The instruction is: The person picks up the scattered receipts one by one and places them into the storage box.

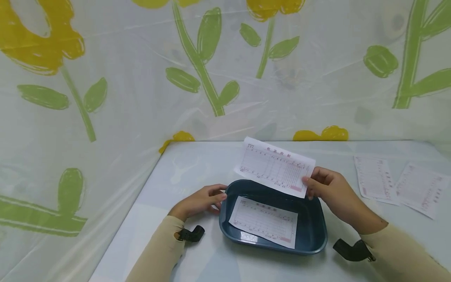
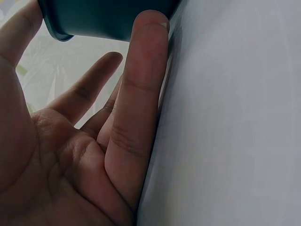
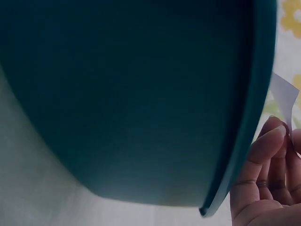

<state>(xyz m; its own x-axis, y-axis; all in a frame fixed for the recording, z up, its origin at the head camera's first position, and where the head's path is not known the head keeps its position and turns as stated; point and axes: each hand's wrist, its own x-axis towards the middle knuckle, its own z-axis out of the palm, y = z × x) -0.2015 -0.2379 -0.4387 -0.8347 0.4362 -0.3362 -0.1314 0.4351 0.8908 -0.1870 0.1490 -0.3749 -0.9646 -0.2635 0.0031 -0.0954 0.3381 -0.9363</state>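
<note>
Fingers and thumb of the right hand point(image 1: 329, 187) pinch the right-hand edge of a printed slip point(image 1: 275, 166), holding it in the air, tilted, above the far rim of a dark blue tray point(image 1: 311, 231); the right wrist view shows those fingers point(image 3: 263, 155) curled against the white paper point(image 3: 285, 94) just beyond the tray's outer wall point(image 3: 131, 103). The left hand point(image 1: 201, 201) lies on the table point(image 1: 197, 160) with its fingers loosely spread, their tips touching the tray's left rim; from the left wrist view one straight finger point(image 2: 141, 94) rests along the table surface with its tip against the tray's edge point(image 2: 94, 19), the palm open and holding nothing. Inside the tray a second slip point(image 1: 264, 221) lies flat on the bottom, slightly askew. Both forearms wear beige sleeves point(image 1: 162, 250), each with a black strap point(image 1: 192, 234) near the wrist. Well apart on the table's right side, two more slips point(image 1: 398, 184) lie side by side. A translucent sheet printed with yellow flowers and green leaves point(image 1: 208, 58) hangs behind and to the left of the table.
</note>
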